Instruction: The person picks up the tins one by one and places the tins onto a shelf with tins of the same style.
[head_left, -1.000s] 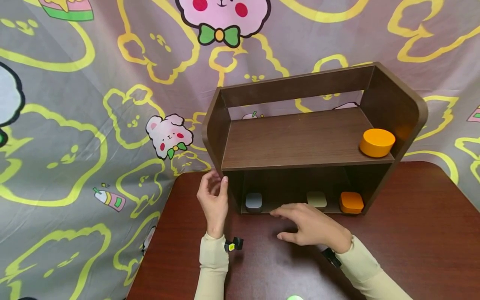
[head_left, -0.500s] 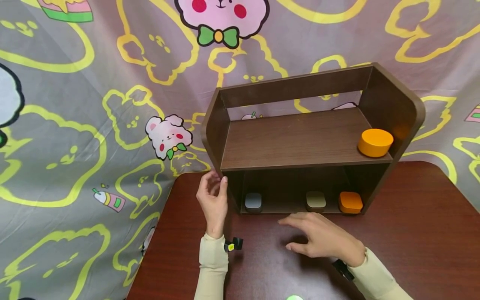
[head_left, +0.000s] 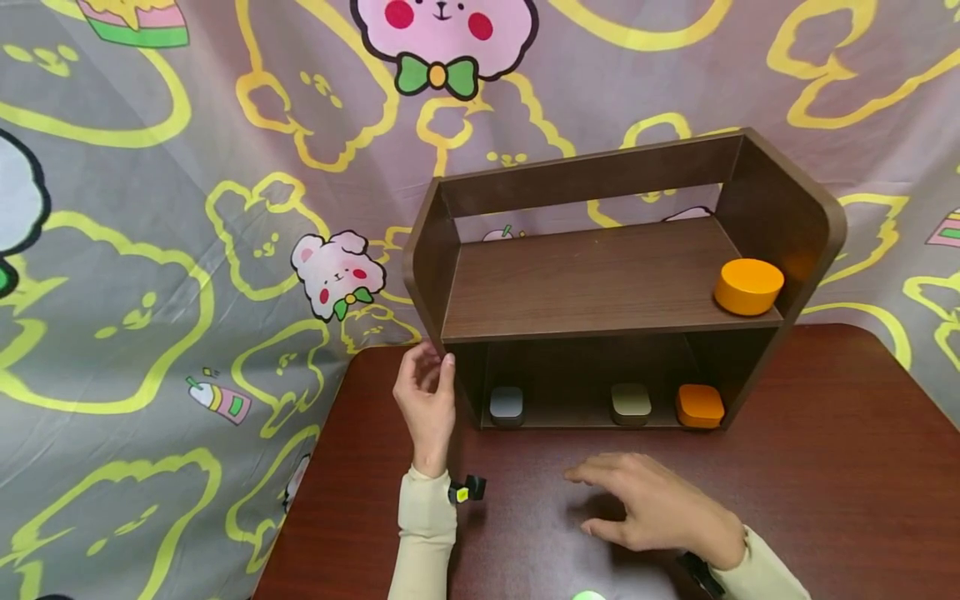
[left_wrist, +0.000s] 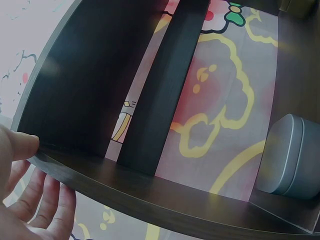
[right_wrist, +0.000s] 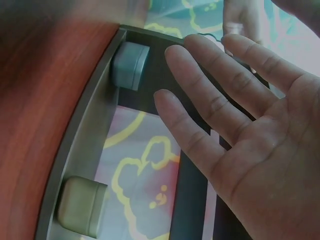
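Observation:
A dark brown two-tier shelf (head_left: 592, 279) stands on the table. My left hand (head_left: 429, 408) grips the front edge of its left side panel; in the left wrist view the thumb lies on the inner face and the fingers (left_wrist: 52, 200) on the outer. On the lower level sit a grey tin (head_left: 507, 403) at the left, a gold-coloured tin (head_left: 631, 402) right of the middle, and an orange tin (head_left: 701, 405) at the right end. A round yellow-orange tin (head_left: 749, 288) rests on the upper board's right end. Over the table before the shelf, my right hand (head_left: 660, 508) holds nothing, fingers extended.
The reddish-brown table (head_left: 847, 483) extends on both sides of the shelf. Behind hangs a grey and pink cloth (head_left: 150, 275) with cartoon prints. A small pale green object (head_left: 588, 596) peeks in at the bottom edge of the head view.
My right hand has drawn back from the shelf's lower front, toward me and slightly right, uncovering the gold-coloured tin's front. The left hand keeps its grip on the panel.

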